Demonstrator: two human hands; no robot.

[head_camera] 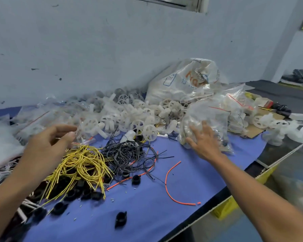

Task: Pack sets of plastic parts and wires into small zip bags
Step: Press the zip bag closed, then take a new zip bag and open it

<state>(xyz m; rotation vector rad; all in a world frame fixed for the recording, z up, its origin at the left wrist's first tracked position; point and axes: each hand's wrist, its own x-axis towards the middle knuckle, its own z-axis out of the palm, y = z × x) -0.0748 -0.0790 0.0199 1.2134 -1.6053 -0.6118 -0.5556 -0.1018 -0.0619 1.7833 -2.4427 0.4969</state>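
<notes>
My left hand (47, 144) hovers above the yellow wires (82, 163), fingers loosely curved toward the pile of white plastic wheels (129, 117); I see nothing held in it. My right hand (203, 140) lies with spread fingers against a heap of filled clear zip bags (208, 119). A tangle of black wires (129, 152) lies between the hands. Loose red wires (171, 186) lie on the blue cloth (164, 215). Black plastic parts (120, 219) are scattered near the front.
A large white sack (182, 79) leans on the wall behind the bags. Empty zip bags (30, 117) and a white foam sheet (2, 147) sit at the left. The table edge (234, 194) runs diagonally on the right, with a yellow bin (224, 210) below.
</notes>
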